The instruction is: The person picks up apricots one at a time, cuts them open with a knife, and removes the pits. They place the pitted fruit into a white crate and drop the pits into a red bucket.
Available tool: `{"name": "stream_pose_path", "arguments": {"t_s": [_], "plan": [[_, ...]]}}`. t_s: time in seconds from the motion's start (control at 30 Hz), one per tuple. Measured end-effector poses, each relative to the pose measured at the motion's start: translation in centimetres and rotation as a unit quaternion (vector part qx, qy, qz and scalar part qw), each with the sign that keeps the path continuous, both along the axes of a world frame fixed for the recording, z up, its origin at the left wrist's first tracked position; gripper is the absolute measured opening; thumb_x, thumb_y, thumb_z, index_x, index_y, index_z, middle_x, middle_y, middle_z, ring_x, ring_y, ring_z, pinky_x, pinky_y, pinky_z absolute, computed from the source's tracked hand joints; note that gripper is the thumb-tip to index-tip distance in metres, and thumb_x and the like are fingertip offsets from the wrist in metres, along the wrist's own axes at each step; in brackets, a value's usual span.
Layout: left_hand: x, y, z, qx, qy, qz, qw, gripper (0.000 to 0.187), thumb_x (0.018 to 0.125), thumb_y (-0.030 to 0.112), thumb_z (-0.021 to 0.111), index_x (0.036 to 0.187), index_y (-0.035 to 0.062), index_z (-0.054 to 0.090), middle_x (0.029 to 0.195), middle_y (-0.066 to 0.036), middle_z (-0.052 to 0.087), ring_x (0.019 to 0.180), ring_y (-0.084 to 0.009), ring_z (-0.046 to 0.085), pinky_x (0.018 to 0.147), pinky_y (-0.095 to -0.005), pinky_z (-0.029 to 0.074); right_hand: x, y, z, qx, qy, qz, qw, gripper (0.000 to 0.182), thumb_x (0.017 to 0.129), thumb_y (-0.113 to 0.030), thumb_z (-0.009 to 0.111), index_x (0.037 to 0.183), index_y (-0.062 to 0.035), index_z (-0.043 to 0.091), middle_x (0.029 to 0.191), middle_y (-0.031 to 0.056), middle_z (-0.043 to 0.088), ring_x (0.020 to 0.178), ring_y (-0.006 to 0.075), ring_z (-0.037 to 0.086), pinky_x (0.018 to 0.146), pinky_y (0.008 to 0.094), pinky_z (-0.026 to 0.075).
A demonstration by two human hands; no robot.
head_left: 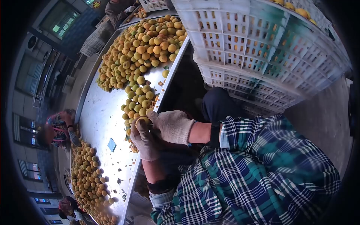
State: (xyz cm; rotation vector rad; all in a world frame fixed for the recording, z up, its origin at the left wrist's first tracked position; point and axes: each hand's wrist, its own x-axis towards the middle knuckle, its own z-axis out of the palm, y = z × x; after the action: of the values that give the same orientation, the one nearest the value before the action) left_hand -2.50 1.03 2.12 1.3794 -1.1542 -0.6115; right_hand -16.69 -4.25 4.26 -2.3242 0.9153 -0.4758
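Both my hands wear pale knit gloves and meet at the near edge of the metal sorting table. My left hand (145, 144), lower in the view, is closed around an apricot (142, 120). Reaching in from the right of the view, my right hand (170, 125) has curled fingers pressed against the same apricot; part of its grip is hidden. Just beyond the hands lies a small group of greenish-yellow apricots (138, 99). A large heap of apricots (146, 45) covers the table farther up the view.
White plastic crates (240, 41) stand stacked close beside me, with fruit in the top one. Another apricot pile (88, 168) lies toward the table's lower end. A blue scrap (111, 144) and bits of debris rest on the metal table (97, 112). Co-workers (56, 131) sit across it.
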Motion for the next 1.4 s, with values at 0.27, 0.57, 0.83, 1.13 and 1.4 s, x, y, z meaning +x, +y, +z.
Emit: {"name": "stream_pose_path", "arguments": {"t_s": [0.27,0.57,0.83,1.13,1.4], "plan": [[-1.6,-0.3,2.0,0.014,-0.197,-0.061,0.978,0.036,0.09,0.018,0.065,0.115,-0.0054,0.052,0.099,-0.007,0.061,0.089,-0.0125,0.059,0.082,-0.0246,0.048,0.5,-1.2,-2.5,-0.071,-0.083,-0.024,0.994,0.026,0.089,-0.029,0.047,0.098,-0.0096,0.061,0.093,0.0115,0.065,0.09,0.0295,0.065,0.075,0.0421,0.053],[-0.9,0.4,1.1,-0.015,-0.194,-0.055,0.979,0.039,0.083,0.024,0.073,0.105,-0.0041,0.058,0.091,-0.012,0.062,0.085,-0.0207,0.06,0.08,-0.0305,0.048,0.6,-1.3,-3.2,-0.013,-0.092,-0.003,0.996,0.028,0.083,-0.035,0.056,0.09,-0.0082,0.06,0.081,0.014,0.065,0.081,0.0333,0.065,0.07,0.0421,0.053],[-0.9,1.4,1.7,-0.01,-0.194,-0.084,0.977,0.036,0.088,0.022,0.066,0.112,-0.0024,0.054,0.091,-0.011,0.062,0.084,-0.0193,0.06,0.081,-0.0297,0.047,-0.4,-1.6,-1.4,0.042,-0.082,0.074,0.993,0.029,0.08,-0.033,0.058,0.088,-0.0057,0.064,0.08,0.0187,0.064,0.082,0.0378,0.063,0.071,0.0435,0.051],[-0.5,1.5,2.1,0.006,0.04,-0.084,0.996,0.037,0.089,0.016,0.065,0.119,-0.002,0.051,0.097,-0.007,0.062,0.091,-0.0161,0.06,0.084,-0.0281,0.048,-0.1,-1.7,0.7,0.066,-0.05,0.062,0.995,0.022,0.077,-0.016,0.058,0.094,-0.0026,0.064,0.088,0.0215,0.066,0.089,0.0353,0.065,0.078,0.0436,0.051],[2.4,1.1,0.1,-0.023,-0.331,0.082,0.94,0.043,0.074,0.018,0.077,0.11,0.0026,0.059,0.099,-0.018,0.059,0.088,-0.0336,0.061,0.079,-0.0389,0.049,-2.3,-3.2,1.1,0.386,-0.142,0.021,0.911,0.034,0.081,-0.029,0.07,0.106,-0.0079,0.062,0.064,0.0029,0.057,0.049,0.0118,0.054,0.045,0.026,0.044]]}}
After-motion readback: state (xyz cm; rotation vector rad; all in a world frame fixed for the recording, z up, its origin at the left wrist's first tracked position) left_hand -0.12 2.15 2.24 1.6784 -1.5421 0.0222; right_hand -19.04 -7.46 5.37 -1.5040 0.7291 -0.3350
